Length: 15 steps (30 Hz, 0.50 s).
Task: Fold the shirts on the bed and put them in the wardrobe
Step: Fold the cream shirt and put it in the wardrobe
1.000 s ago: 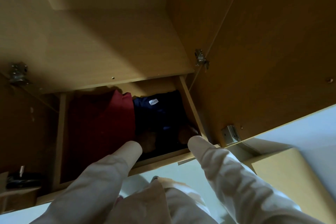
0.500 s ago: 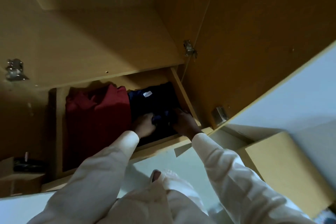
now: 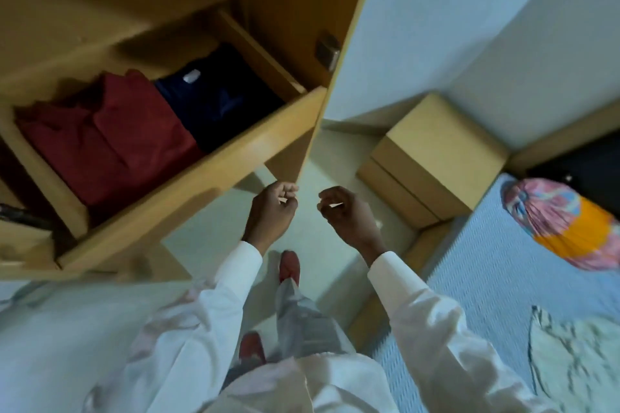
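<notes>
A folded navy shirt (image 3: 221, 100) lies in the open wooden wardrobe compartment (image 3: 188, 184), to the right of a folded red shirt (image 3: 107, 137). Both my hands hang in front of the wardrobe, below its front edge and over the floor. My left hand (image 3: 273, 209) and my right hand (image 3: 345, 211) have loosely curled fingers and hold nothing. A pale patterned garment (image 3: 577, 359) lies on the blue bed (image 3: 486, 265) at the lower right.
The wardrobe door (image 3: 302, 10) stands open beside my hands. A cardboard box (image 3: 432, 157) sits on the floor between wardrobe and bed. A pink and orange bundle (image 3: 563, 225) rests on the bed. My feet in red shoes (image 3: 289, 266) stand on the pale floor.
Both hands have come out of the compartment, letting go of the navy shirt, which stays inside. My view has swung down and right, bringing the bed into sight.
</notes>
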Each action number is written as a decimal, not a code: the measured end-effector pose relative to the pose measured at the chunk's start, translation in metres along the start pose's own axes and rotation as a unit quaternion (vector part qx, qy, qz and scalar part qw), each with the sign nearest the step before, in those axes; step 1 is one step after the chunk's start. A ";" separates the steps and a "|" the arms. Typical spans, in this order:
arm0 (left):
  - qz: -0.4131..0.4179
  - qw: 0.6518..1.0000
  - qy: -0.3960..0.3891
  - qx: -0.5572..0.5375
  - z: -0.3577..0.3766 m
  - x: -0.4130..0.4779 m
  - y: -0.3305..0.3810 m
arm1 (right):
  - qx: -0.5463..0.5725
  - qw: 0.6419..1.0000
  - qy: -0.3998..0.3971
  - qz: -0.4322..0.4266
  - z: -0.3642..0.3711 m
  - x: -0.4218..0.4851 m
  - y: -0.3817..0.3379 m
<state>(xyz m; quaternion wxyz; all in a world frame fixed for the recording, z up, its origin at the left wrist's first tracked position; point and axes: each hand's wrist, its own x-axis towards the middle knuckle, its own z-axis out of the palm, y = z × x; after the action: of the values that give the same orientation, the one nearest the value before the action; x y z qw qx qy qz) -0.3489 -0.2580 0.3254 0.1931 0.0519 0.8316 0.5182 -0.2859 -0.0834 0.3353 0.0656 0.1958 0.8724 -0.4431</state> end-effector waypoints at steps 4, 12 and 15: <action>-0.065 0.994 -0.089 0.014 0.058 -0.051 -0.053 | 0.020 0.998 -0.003 0.055 0.010 -0.063 0.067; -0.097 0.972 -0.214 0.021 0.200 -0.095 -0.148 | -0.043 0.993 0.017 0.111 0.015 -0.111 0.218; -0.070 0.952 -0.293 0.058 0.259 -0.092 -0.180 | -0.034 0.988 0.072 0.131 0.019 -0.119 0.285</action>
<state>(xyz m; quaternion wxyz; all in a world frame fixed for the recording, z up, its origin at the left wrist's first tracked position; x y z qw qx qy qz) -0.1470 -0.1487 0.0908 0.4606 0.1537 0.7689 0.4160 -0.0641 0.0187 0.1449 0.0671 0.3373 0.8561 -0.3859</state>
